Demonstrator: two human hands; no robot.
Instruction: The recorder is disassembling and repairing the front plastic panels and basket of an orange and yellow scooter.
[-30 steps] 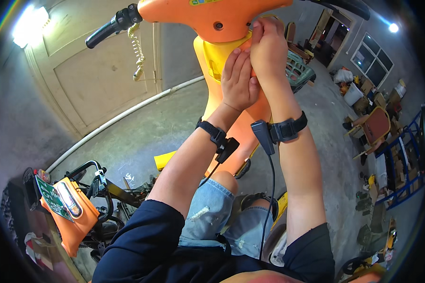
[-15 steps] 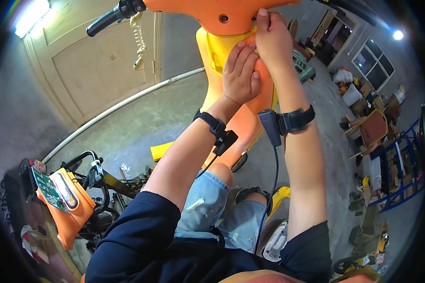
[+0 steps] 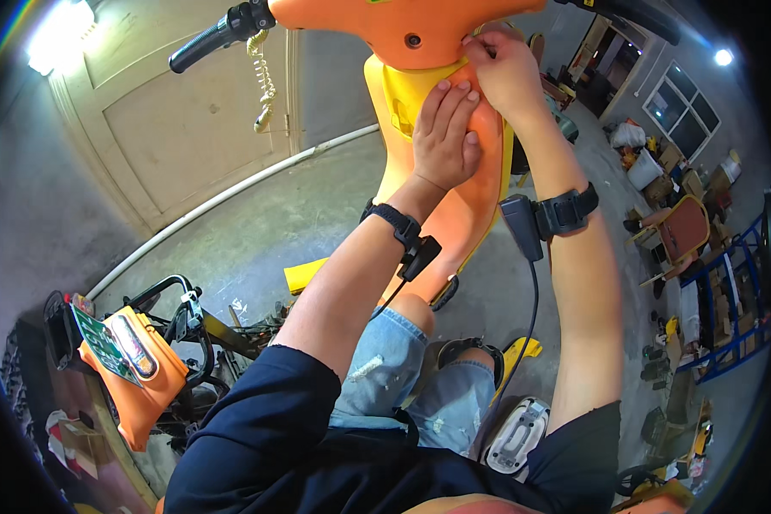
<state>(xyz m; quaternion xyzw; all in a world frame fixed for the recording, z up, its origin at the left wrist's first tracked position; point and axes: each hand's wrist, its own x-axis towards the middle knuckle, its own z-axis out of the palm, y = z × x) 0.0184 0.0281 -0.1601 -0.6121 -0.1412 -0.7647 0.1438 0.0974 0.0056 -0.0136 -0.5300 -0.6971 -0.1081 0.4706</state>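
Orange scooter panel [image 3: 454, 206] stands upright under the handlebar [image 3: 223, 32]; the left hand [image 3: 444, 137] lies flat on it, fingers spread, the right hand [image 3: 505, 73] pinches its top edge; an uneven push could crack it

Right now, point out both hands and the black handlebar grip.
left hand [image 3: 445, 128], head view, on the back of the hand.
right hand [image 3: 507, 73], head view, on the knuckles.
black handlebar grip [image 3: 204, 43], head view, mid-length of the grip.
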